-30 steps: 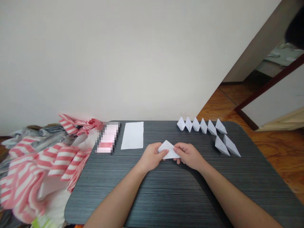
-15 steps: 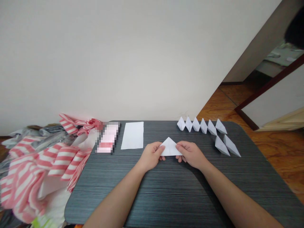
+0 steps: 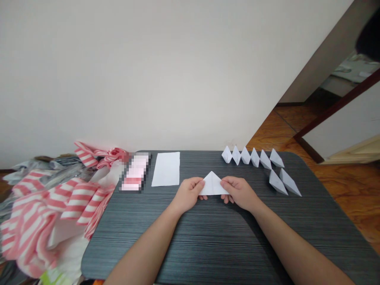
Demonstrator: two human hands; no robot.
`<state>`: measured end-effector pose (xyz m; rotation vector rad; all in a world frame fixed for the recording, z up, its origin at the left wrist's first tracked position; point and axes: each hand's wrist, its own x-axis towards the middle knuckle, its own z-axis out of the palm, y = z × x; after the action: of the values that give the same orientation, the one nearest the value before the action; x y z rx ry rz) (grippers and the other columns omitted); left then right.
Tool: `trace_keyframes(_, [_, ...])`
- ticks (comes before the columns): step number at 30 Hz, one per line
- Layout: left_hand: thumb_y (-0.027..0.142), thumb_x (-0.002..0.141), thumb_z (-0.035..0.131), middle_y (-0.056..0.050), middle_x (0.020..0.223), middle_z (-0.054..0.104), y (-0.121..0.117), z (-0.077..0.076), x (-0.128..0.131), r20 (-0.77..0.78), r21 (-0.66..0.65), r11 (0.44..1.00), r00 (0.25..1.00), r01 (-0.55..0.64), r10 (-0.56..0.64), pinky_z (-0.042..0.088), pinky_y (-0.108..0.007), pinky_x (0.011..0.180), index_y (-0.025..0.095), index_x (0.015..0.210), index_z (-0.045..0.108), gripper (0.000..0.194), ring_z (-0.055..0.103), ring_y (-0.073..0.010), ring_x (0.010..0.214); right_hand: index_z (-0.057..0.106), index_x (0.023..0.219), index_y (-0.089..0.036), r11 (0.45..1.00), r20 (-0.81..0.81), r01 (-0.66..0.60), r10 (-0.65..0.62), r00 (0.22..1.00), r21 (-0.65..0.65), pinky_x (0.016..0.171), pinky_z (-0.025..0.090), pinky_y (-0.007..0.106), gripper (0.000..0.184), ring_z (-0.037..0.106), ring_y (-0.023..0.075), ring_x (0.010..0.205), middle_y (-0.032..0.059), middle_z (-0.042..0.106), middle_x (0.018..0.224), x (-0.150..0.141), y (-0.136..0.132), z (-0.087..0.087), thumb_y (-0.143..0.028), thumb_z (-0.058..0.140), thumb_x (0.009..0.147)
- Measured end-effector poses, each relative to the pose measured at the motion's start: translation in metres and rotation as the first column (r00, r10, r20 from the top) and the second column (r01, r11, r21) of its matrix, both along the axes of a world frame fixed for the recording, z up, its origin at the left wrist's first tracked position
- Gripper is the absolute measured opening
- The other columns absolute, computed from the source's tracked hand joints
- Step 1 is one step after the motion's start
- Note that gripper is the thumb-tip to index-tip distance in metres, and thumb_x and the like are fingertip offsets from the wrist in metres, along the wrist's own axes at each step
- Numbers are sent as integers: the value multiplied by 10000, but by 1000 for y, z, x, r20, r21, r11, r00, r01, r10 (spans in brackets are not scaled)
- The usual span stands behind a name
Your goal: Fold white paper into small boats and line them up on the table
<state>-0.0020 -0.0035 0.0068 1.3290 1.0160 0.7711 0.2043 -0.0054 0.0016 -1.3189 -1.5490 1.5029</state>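
A white paper folded into a triangle [image 3: 212, 185] is held just above the dark striped table [image 3: 208, 245], point up. My left hand [image 3: 189, 193] pinches its left corner between thumb and fingers. My right hand [image 3: 239, 192] pinches its right corner the same way. Both hands are closed on the paper. Its lower edge is partly hidden behind my fingers.
Several folded white paper boats [image 3: 255, 157] stand in a row at the table's back right, two more [image 3: 283, 182] just in front. A flat white sheet [image 3: 166, 169] and a blurred pink object [image 3: 135, 173] lie at the back. Red-and-white striped cloth [image 3: 59, 198] is piled at left.
The triangle has been turned from a tilted pose to upright, point up, and my hands have slid outward to its two lower corners. The boats and sheet have not moved.
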Motion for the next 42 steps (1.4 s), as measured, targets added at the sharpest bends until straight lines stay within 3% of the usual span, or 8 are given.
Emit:
trace_keyframes(5, [443, 832, 496, -11, 663, 579, -1, 7, 1, -44, 10, 1000, 999, -1, 1, 334, -197, 476, 128, 880, 625, 344, 470, -95, 540, 560, 749, -152, 995, 15, -82, 83, 996, -56, 337, 317, 168, 322, 506, 78, 372, 4, 619, 544, -3, -3, 3, -432, 464, 876])
trace_keyframes(10, [428, 820, 514, 17, 608, 510, -1, 7, 2, -122, 40, 999, 993, 3, 1, 282, -183, 448, 129, 738, 575, 316, 410, -77, 518, 603, 808, -147, 988, 43, -155, 156, 987, -10, 364, 337, 174, 303, 516, 82, 394, 1, 624, 568, -5, -5, 3, -399, 456, 887])
trace_keyframes(17, [404, 830, 500, 2, 676, 558, 2, 0, 2, -145, 90, 992, 984, -91, 104, 348, -203, 523, 139, 787, 588, 282, 470, -103, 590, 577, 1092, -157, 985, 46, -98, 93, 995, 142, 464, 364, 206, 298, 522, 102, 480, -15, 593, 576, 1, -2, 5, -346, 460, 894])
trace_keyframes(27, [349, 774, 589, -20, 762, 582, 0, 1, 3, -119, 92, 993, 989, -74, 85, 411, -218, 586, 145, 846, 582, 217, 523, -128, 679, 519, 1126, -195, 981, 33, -75, 70, 997, 180, 506, 400, 225, 279, 551, 119, 532, -16, 582, 642, 3, -4, -4, -319, 485, 878])
trace_keyframes(33, [381, 799, 550, 6, 715, 539, 0, 2, 3, -22, -40, 998, 998, -58, 57, 395, -197, 475, 158, 874, 533, 236, 506, -103, 578, 613, 1021, -210, 892, 178, -219, 159, 971, 396, 555, 405, 239, 233, 514, 124, 631, 42, 589, 872, 2, -3, 5, -284, 612, 800])
trace_keyframes(42, [365, 796, 558, 22, 666, 513, 1, 3, 2, -135, 93, 994, 988, -65, 77, 346, -193, 501, 154, 773, 529, 214, 472, -96, 585, 636, 912, -215, 843, 231, -236, 137, 963, 483, 618, 430, 278, 135, 549, 156, 694, 65, 615, 911, 1, -1, 6, -302, 553, 851])
